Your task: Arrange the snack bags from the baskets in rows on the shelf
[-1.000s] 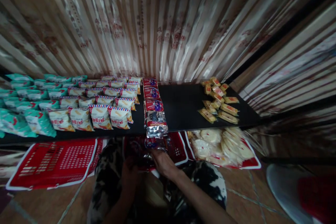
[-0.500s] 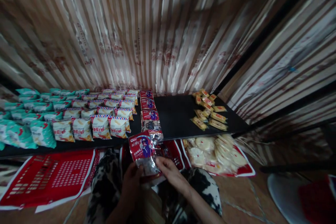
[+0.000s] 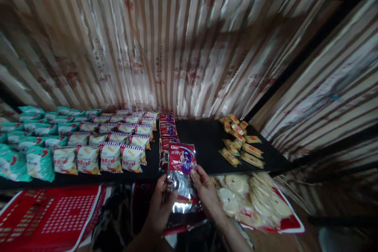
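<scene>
A red and purple snack packet (image 3: 182, 171) with a clear, shiny lower part is held up in front of the shelf edge. My left hand (image 3: 162, 202) grips its left side, and my right hand (image 3: 206, 189) pinches its right side with the thumb in front. Just behind it, a column of matching red packets (image 3: 167, 129) runs back along the black shelf (image 3: 195, 141). The held packet covers the front part of that column.
White shrimp-snack bags (image 3: 110, 157) stand in rows on the left, with teal bags (image 3: 39, 163) beyond them. Small yellow packs (image 3: 252, 149) lie at the shelf's right. Below are a red basket (image 3: 71, 208) and bagged round pale wafers (image 3: 236, 185). Striped sheeting (image 3: 177, 47) hangs behind.
Both hands have raised the packet and moved it slightly right, turning it more upright. The camera view has shifted, so the shelf sits lower in the picture.
</scene>
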The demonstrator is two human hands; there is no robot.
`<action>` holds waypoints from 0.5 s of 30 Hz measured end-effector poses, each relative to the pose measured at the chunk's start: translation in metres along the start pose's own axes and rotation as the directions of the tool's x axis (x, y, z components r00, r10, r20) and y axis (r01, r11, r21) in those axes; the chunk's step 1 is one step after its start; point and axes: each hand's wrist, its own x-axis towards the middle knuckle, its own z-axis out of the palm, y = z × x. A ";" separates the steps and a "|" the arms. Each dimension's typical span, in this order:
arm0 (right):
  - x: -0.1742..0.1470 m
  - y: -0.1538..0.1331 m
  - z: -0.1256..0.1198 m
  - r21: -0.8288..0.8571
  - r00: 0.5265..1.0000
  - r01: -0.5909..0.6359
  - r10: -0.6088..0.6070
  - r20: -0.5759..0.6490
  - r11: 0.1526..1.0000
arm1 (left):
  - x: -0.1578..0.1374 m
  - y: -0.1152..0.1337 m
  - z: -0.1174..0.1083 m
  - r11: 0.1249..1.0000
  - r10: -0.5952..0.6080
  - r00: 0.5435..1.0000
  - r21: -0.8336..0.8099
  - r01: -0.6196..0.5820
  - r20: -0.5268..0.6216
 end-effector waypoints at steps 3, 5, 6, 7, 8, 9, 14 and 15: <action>0.034 -0.010 -0.002 -0.013 0.999 0.046 -0.046 0.001 0.999 | 0.024 0.010 0.012 1.000 0.009 0.999 0.003 -0.009 -0.033; 0.058 -0.015 -0.002 -0.008 0.998 0.063 -0.063 -0.010 0.998 | 0.046 0.012 0.019 0.998 0.065 0.994 -0.013 -0.067 -0.091; 0.070 -0.018 -0.002 0.000 0.997 0.067 -0.067 -0.024 0.998 | 0.057 0.011 0.022 0.994 0.105 0.988 -0.019 -0.108 -0.115; 0.081 -0.020 -0.001 0.009 0.997 0.067 -0.067 -0.039 0.998 | 0.070 0.010 0.024 0.989 0.145 0.980 -0.019 -0.149 -0.133; 0.092 -0.022 0.000 0.017 0.997 0.066 -0.065 -0.052 0.998 | 0.083 0.010 0.027 0.983 0.180 0.973 -0.007 -0.183 -0.145; 0.102 -0.024 0.001 0.024 0.996 0.065 -0.063 -0.060 0.998 | 0.096 0.009 0.028 0.979 0.205 0.967 0.015 -0.206 -0.153; 0.148 -0.032 0.009 -0.003 0.998 0.052 -0.052 -0.047 0.999 | 0.160 0.021 0.032 0.934 0.335 0.915 0.211 -0.290 -0.225; 0.158 -0.033 0.011 -0.025 0.997 0.064 -0.065 -0.043 0.998 | 0.171 0.025 0.032 0.921 0.356 0.904 0.250 -0.298 -0.235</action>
